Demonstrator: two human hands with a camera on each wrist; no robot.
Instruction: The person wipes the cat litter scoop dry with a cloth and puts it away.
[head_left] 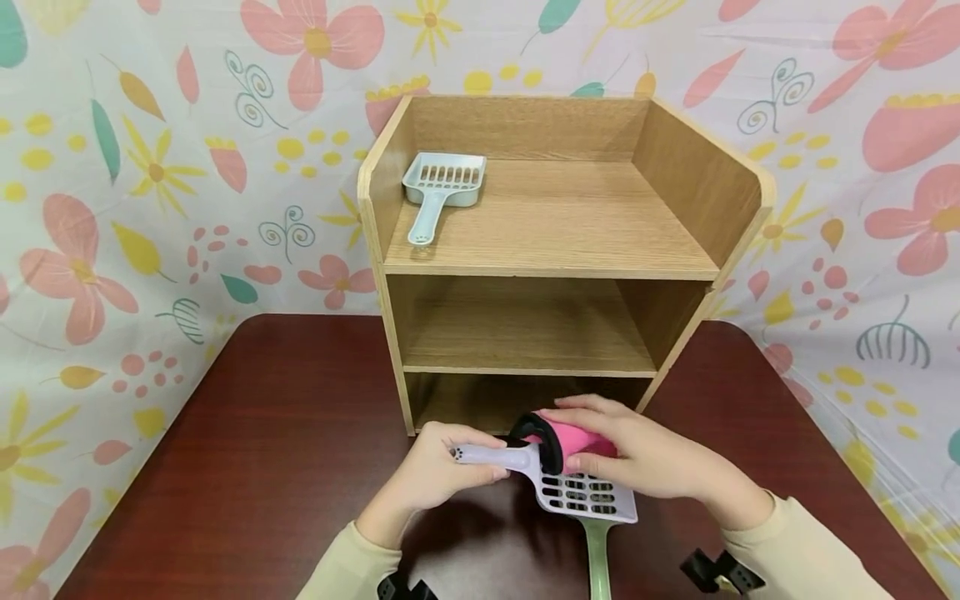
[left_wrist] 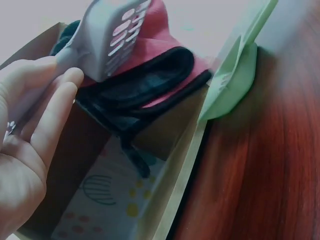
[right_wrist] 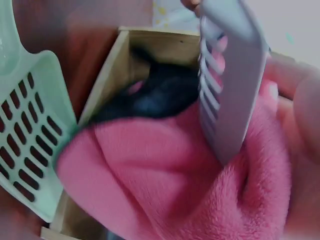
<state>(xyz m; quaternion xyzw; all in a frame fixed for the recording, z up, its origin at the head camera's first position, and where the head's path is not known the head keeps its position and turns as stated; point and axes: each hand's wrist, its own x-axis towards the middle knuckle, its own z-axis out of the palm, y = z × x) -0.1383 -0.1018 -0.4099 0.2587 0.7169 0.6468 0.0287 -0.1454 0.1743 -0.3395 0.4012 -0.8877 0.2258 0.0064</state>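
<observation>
My left hand (head_left: pixel 435 471) pinches a lavender litter scoop (head_left: pixel 491 456) by its handle, fingers above and thumb below. The scoop's slotted pan points to the right. With my right hand (head_left: pixel 637 450) I grip a pink fleecy cloth (head_left: pixel 581 442) edged in black, which lies against the pan near the handle. In the right wrist view the cloth (right_wrist: pixel 145 175) spreads below the scoop's pan (right_wrist: pixel 235 75). A green litter scoop (head_left: pixel 597 550) sits under the lavender one, its pan mostly hidden in the head view.
A wooden shelf unit (head_left: pixel 525 271) stands at the back of the dark red table (head_left: pixel 247 467). On its top level, at the left, a light blue litter scoop (head_left: pixel 431 208) rests with its pan on a tray-like holder. A floral sheet (head_left: pixel 150 208) hangs behind.
</observation>
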